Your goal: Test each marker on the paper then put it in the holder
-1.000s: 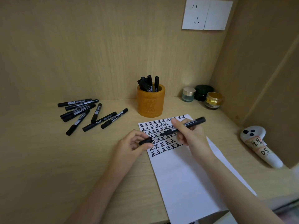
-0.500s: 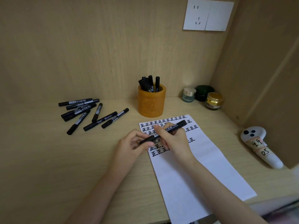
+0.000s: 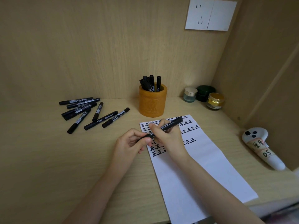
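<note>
The right hand (image 3: 168, 135) has brought the marker (image 3: 174, 123) to the left hand (image 3: 129, 141); both grip it (cap end left), its axis slanting up-right, holder (image 3: 152, 104) just beyond.

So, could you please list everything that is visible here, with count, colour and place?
paper: one, white, black characters on top, desk front
held marker: one, black, above the paper, in both hands
loose markers: about eight, black, desk left
holder: one, orange, desk back, several black markers inside
jars: three, clear, dark green, gold, back right corner
controller: one, white, desk right
wall socket: one, white, back wall
left hand: one, pinches marker's near end
right hand: one, grips marker's barrel
</note>
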Demonstrator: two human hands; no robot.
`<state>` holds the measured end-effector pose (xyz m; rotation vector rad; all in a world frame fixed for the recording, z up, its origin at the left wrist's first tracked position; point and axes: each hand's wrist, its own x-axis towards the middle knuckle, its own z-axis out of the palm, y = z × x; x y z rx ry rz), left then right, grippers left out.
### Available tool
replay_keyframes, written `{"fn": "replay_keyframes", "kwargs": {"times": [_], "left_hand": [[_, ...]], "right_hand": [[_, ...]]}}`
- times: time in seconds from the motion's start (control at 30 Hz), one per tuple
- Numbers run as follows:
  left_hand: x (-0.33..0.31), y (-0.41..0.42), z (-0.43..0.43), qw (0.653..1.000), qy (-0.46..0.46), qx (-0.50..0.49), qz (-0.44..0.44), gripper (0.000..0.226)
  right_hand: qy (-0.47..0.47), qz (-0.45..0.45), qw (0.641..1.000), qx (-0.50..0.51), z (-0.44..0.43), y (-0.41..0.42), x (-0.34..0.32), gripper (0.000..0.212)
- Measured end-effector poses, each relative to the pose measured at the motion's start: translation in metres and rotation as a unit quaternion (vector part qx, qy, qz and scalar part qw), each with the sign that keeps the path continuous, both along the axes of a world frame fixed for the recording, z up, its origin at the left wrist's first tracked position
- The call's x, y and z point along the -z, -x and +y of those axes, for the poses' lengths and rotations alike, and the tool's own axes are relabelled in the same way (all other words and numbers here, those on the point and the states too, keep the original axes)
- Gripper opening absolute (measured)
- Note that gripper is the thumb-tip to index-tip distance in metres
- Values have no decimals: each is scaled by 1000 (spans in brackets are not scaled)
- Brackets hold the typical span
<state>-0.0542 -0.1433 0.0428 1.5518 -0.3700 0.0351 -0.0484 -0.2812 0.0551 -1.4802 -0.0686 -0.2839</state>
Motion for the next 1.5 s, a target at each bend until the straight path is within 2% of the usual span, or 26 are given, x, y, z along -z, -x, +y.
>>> {"fn": "replay_keyframes", "kwargs": {"times": [0.1, 0.27, 0.33, 0.4, 0.47, 0.57, 0.63, 0.73, 0.87, 1.0, 1.1, 1.33, 1.43, 1.5], "left_hand": [[-1, 0, 0, 1000, 0, -10, -1, 5], [0, -1, 1, 999, -30, -35, -21, 17], [-1, -1, 1, 998, -35, -42, -34, 21], [-3, -1, 2, 997, -43, -50, -44, 23], [-4, 0, 2, 996, -43, -59, -41, 23], [-5, 1, 2, 996, -44, -63, -35, 24], [-6, 2, 1, 997, -40, -58, -35, 23], [-5, 1, 3, 997, -30, -56, -35, 22], [-5, 0, 4, 998, -21, -57, -33, 21], [-6, -1, 3, 998, -1, -62, -25, 19], [-6, 0, 3, 998, 4, -57, -24, 18], [-13, -6, -1, 998, 24, -47, -16, 24], [-14, -8, 0, 999, -23, -39, -12, 28], [-14, -13, 3, 995, -75, -65, 1, 22]], "right_hand": [[17, 2, 1000, 2, 0, 0, -1, 33], [20, 24, 999, -39, -4, -2, -2, 41], [26, 29, 998, -58, -6, 2, -4, 34], [14, 54, 997, -48, -10, 4, -6, 60], [-2, 75, 997, -26, -17, 4, -6, 70], [-22, 97, 995, 1, -28, 4, -10, 55], [3, 100, 995, 5, -33, 4, -12, 43], [72, 72, 995, -11, -36, 7, -15, 34], [194, 33, 978, -64, -43, 11, -22, 2], [314, 42, 944, -93, -45, 15, -24, 11], [362, 39, 925, -105, -40, 13, -22, 13], [339, -12, 933, -122, -29, 4, -19, 17], [315, -43, 944, -89, -29, -5, -28, 24], [281, -70, 957, -30, -31, -17, -41, 28]]}}
